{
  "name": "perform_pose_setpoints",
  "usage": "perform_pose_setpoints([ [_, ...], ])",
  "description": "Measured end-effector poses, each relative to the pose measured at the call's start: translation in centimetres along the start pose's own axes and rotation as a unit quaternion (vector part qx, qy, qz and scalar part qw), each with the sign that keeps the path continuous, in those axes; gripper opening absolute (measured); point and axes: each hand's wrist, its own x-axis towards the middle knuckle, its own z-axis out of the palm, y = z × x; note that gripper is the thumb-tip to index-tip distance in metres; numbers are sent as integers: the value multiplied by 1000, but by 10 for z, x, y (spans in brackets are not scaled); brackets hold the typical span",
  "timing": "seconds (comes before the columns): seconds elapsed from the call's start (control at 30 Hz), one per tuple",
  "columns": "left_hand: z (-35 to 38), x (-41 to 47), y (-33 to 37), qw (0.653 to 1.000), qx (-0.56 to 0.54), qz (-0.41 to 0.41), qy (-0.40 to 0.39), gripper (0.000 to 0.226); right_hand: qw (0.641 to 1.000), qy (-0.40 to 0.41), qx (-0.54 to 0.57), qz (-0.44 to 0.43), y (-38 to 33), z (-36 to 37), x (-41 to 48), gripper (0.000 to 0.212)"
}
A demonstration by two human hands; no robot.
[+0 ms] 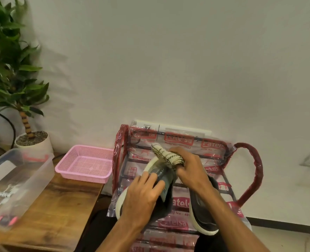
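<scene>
My left hand (143, 195) grips a dark shoe with a white sole (164, 174), holding it tilted above a metal rack (248, 171) wrapped in printed plastic. My right hand (190, 170) holds a cream cloth with black zigzag lines (166, 154), bunched against the shoe's toe end. A second dark shoe with a white sole (203, 211) lies on the rack under my right forearm. Much of the first shoe is hidden by my hands.
An empty pink plastic basket (86, 165) sits on the wooden table (59, 211) to the left. A clear plastic box (14, 180) stands at the table's left end. A potted plant (28, 135) is behind it. A white wall lies behind the rack.
</scene>
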Motion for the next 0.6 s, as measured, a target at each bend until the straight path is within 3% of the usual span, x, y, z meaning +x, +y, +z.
perform_pose_setpoints([
  [0.1, -1, 7, -12, 1000, 10, 16, 14, 25, 998, 53, 5, -11, 3, 2, -5, 56],
  [0.23, 7, 4, -24, 998, 3, 65, -19, 21, 999, -15, 43, 17, 1, 18, -15, 51],
  [0.47, 7, -3, -15, 995, -15, -51, -82, 39, 992, -2, 89, 84, 8, 27, -23, 46],
  [0.6, 9, -12, -16, 996, -39, -48, -72, 34, 989, -6, 113, 95, -3, 24, -29, 32],
])
